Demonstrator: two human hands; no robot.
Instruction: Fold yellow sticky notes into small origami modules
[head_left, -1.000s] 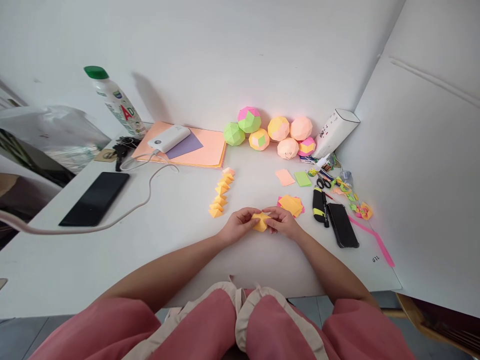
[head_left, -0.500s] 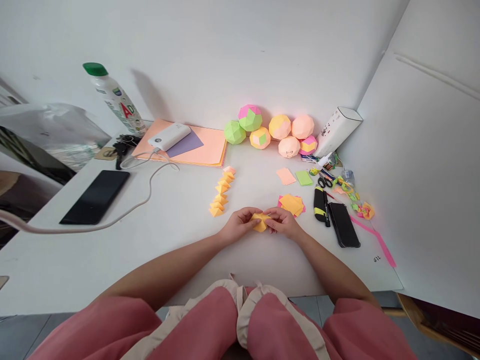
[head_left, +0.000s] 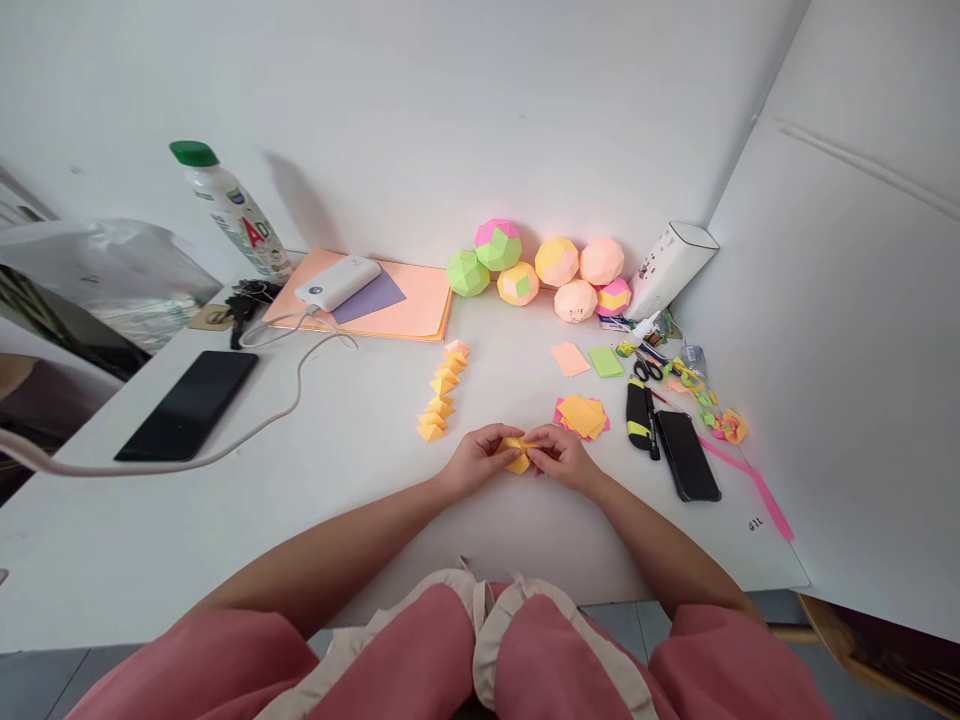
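Note:
A small yellow-orange sheet of folded paper (head_left: 517, 460) is held low over the near middle of the table. My left hand (head_left: 476, 462) pinches its left side, and my right hand (head_left: 564, 456) pinches its right side. The fingers cover parts of the folds. Up and to the left stands a row of folded orange paper pieces (head_left: 437, 405), with a paler pink one (head_left: 457, 347) at its far end. Just beyond my right hand lies a stack of orange and pink paper squares (head_left: 582, 416).
Several faceted paper balls (head_left: 556, 262) line the wall. At right lie a cutter (head_left: 640, 412), a phone (head_left: 686, 455), scissors (head_left: 648, 369) and paper scraps. A dark tablet-like device (head_left: 189, 405), a power bank (head_left: 337, 284) with cable, and a bottle (head_left: 238, 215) occupy the left.
Both hands keep hold of the folded paper, with the fingers shifted slightly on it. The whole view has tilted a little, so things appear slightly lower.

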